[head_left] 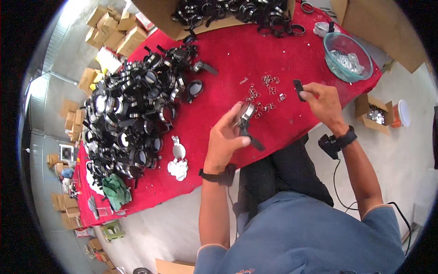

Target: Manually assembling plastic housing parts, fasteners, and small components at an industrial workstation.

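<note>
My left hand [219,144] grips a watch [247,113] with a round silver case, between thumb and fingers; a black strap trails from it toward the table edge. Held apart to the right, my right hand [325,101] pinches a short black strap piece [298,90] between thumb and fingers. Between and beyond the hands, several small silver metal clasps [272,90] lie scattered on the red tablecloth [228,55]. To the left spreads a big heap of black-strapped watches [137,114]. Silver discs [179,151] rest on the cloth near its front edge.
A blue-green plastic basket [329,57] with clear bags stands at the far right. At the far edge is a cardboard box [159,18] of more watches. A green cloth [117,192] lies front left. Right, on the floor, sit a small carton [362,112] of metal parts and a bucket [404,114].
</note>
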Demonstrator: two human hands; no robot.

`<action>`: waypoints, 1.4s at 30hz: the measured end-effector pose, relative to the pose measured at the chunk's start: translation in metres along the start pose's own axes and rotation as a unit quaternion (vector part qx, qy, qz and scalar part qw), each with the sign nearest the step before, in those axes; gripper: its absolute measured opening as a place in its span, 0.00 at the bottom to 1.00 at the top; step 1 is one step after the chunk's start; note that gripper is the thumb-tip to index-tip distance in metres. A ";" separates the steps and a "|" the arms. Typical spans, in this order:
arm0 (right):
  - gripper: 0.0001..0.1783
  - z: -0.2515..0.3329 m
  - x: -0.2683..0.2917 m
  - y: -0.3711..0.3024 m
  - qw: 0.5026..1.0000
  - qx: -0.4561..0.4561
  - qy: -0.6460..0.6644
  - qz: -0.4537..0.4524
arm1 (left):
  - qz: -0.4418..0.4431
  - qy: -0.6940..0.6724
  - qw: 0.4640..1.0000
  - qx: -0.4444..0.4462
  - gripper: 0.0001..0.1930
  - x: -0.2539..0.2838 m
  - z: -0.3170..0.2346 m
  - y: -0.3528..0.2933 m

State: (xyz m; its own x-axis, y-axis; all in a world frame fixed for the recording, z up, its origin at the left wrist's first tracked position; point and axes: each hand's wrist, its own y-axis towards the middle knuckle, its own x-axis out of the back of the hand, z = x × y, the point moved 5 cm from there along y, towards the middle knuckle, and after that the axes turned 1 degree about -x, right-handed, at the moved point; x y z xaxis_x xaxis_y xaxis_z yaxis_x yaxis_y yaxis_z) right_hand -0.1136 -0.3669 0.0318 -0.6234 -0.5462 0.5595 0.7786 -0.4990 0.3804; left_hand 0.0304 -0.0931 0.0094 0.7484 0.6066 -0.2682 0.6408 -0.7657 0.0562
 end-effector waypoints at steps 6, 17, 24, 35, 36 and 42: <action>0.10 -0.026 0.002 0.007 0.998 -0.062 0.006 -0.014 | 0.079 -0.126 0.988 -0.037 0.57 -0.015 -0.023 0.000; 0.11 -0.055 -0.008 0.023 0.995 -0.082 0.053 -0.035 | 0.068 -0.268 0.961 -0.030 0.56 -0.009 -0.037 -0.006; 0.11 -0.033 -0.025 0.012 0.970 -0.129 0.205 0.013 | 0.098 -0.249 0.963 -0.041 0.53 -0.014 -0.040 -0.003; 0.12 0.002 -0.019 0.021 0.996 -0.081 -0.019 -0.015 | -0.130 0.586 0.781 -0.174 0.40 0.076 -0.073 0.017; 0.12 -0.014 -0.010 0.023 0.994 -0.052 -0.079 -0.049 | -0.159 0.633 0.733 -0.191 0.40 0.088 -0.096 0.025; 0.29 -0.064 0.002 0.042 0.924 0.068 -0.306 -0.220 | -0.307 0.846 0.400 -0.174 0.43 0.183 -0.220 0.077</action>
State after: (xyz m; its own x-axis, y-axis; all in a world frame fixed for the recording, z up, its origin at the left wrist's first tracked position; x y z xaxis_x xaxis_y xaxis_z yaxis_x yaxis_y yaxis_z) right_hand -0.0863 -0.4322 0.0021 -0.7568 0.1919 0.6248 0.4877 -0.4706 0.7353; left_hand 0.2540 0.0057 0.1760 -0.7120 0.1588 0.6840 0.5577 -0.4641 0.6882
